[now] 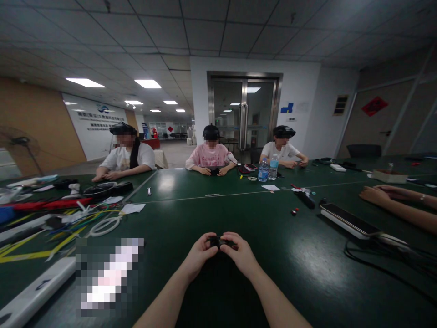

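Both my hands meet over the near middle of the green table (191, 218). My left hand (202, 250) pinches one side of a small black object (215, 241) between thumb and fingers. On its other side my right hand (237, 248) grips it the same way, thumb toward me. Dark and partly covered by my fingers, the object does not show its kind. The two hands almost touch at the thumbs.
At left lie tangled cables (105, 225), a white bar (37, 291) and a blurred-out item (112, 273). Water bottles (263, 171) stand across the table. Rightward are a black-topped white device (350, 221) and another person's hands (378, 195). Three people in headsets sit opposite.
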`<state>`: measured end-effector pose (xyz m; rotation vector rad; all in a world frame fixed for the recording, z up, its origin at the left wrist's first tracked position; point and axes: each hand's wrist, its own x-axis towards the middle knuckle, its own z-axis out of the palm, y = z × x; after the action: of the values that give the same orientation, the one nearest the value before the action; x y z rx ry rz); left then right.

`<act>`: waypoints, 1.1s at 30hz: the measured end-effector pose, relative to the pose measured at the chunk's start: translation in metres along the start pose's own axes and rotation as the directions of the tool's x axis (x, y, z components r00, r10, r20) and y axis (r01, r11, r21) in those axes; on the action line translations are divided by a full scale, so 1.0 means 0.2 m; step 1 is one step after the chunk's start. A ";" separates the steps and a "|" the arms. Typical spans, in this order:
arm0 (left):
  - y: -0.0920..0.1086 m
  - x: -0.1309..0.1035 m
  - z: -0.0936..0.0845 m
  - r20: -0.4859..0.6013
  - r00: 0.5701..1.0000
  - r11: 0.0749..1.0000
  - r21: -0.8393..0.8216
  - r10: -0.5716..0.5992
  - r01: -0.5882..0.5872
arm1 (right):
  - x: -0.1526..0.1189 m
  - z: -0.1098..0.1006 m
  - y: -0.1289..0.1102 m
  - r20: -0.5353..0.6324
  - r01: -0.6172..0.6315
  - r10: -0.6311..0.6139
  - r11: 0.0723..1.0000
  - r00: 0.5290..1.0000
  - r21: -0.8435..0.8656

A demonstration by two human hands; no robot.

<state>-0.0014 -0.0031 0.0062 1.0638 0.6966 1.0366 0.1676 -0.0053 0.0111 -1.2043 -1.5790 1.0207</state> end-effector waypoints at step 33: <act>-0.05 0.03 0.02 -0.119 0.983 0.924 0.372 0.142 -0.088 | -0.02 -0.07 -0.04 0.146 -0.042 0.044 0.999 0.988 -0.018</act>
<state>0.0071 -0.0006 -0.0024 1.3741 0.9814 1.1187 0.1799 -0.0098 0.0209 -1.2010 -1.6821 1.1493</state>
